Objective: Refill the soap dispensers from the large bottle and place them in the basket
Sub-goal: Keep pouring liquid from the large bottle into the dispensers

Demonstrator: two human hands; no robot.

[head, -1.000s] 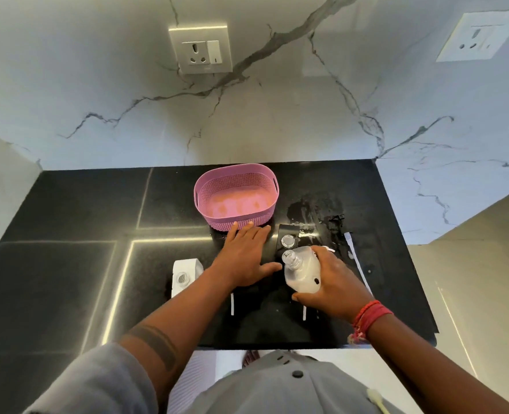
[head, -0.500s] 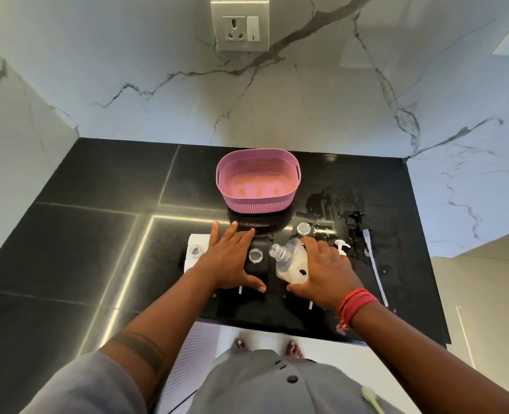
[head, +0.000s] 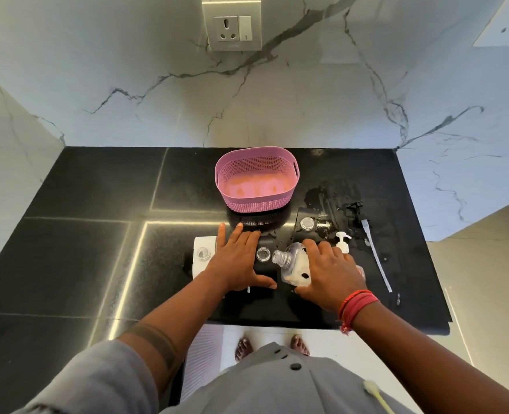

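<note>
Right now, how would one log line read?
left hand: flat on black dispenser | right hand: holds clear bottle tipped | pink basket: empty

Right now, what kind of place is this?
Probably a home kitchen or bathroom counter: black stone countertop, marble-look wall with a socket, and a pink basket beside soap dispensers.

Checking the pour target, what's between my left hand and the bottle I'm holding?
Head view: the black dispenser's open neck, between left hand and tilted bottle.
</note>
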